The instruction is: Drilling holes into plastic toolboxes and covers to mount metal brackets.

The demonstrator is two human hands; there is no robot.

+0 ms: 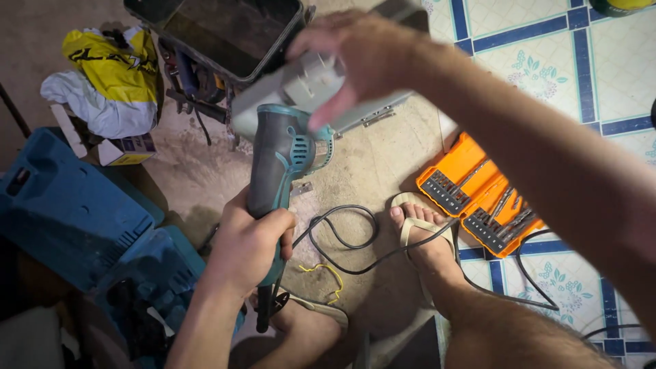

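The person is squatting over a concrete floor [383,164], working with both hands at once. The left hand [247,247] is wrapping its grip tight around the rear handle of a teal and dark grey power tool [283,154], fingers pressed together around the barrel. The tool's long axis is running from about 7 o'clock at that hand up toward 1 o'clock, head end pointing away from the body, with its black power cord [342,242] trailing off the butt and looping across the floor past a sandalled foot [424,236]. The right hand [369,58] is reaching in from 2 o'clock, directly above the tool's head, and is pinching a flat grey piece [304,85]; the picture is blurred there, so I cannot tell whether that piece is part of the tool or separate, nor whether it is touching the head. The right hand is the nearer one to the working end, while the left is doing the steadying. An open orange bit case [478,195] is lying at 3 o'clock from the tool, well apart, on patterned tiles. A blue tool case [68,212] is sitting at 9 o'clock, and a dark open box [232,31] at 12 o'clock, beside a yellow and white bag [109,75].
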